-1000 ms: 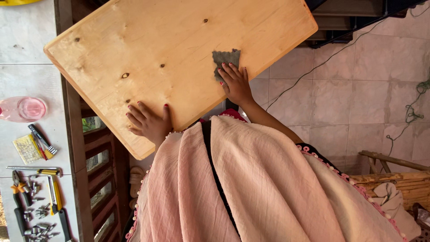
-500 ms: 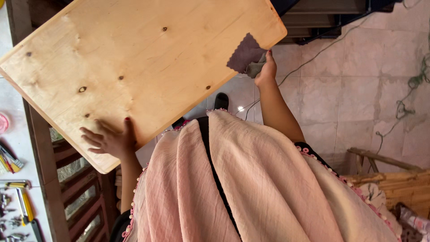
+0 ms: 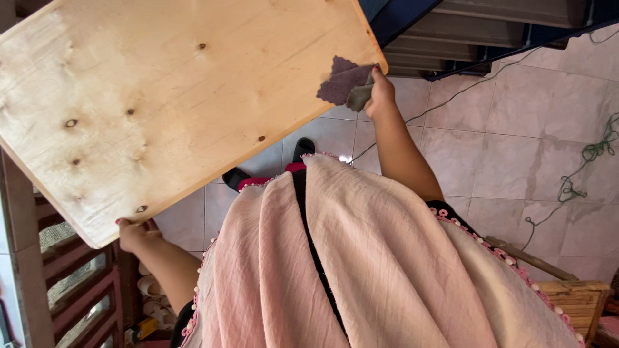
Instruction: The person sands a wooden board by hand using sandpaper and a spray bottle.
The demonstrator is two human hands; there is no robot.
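A large pale wooden board (image 3: 174, 96) with dark knots fills the upper left and is tilted. My left hand (image 3: 132, 233) grips its near corner at the lower left, fingers curled under the edge. My right hand (image 3: 379, 92) holds the board's right corner together with a folded piece of grey-purple sandpaper (image 3: 343, 82), which lies partly on the board's face. A pink shawl (image 3: 361, 258) over my body covers the lower middle of the view.
A wooden frame with slats (image 3: 71, 283) stands at the lower left under the board. Pale floor tiles (image 3: 529, 122) with loose cables lie to the right. A bamboo piece (image 3: 574, 299) sits at the lower right. Dark steps (image 3: 477, 32) are at the top.
The board has lifted and shifted left. My left hand went from flat on its face to gripping the near corner. My right hand moved with the sandpaper to the board's right corner.
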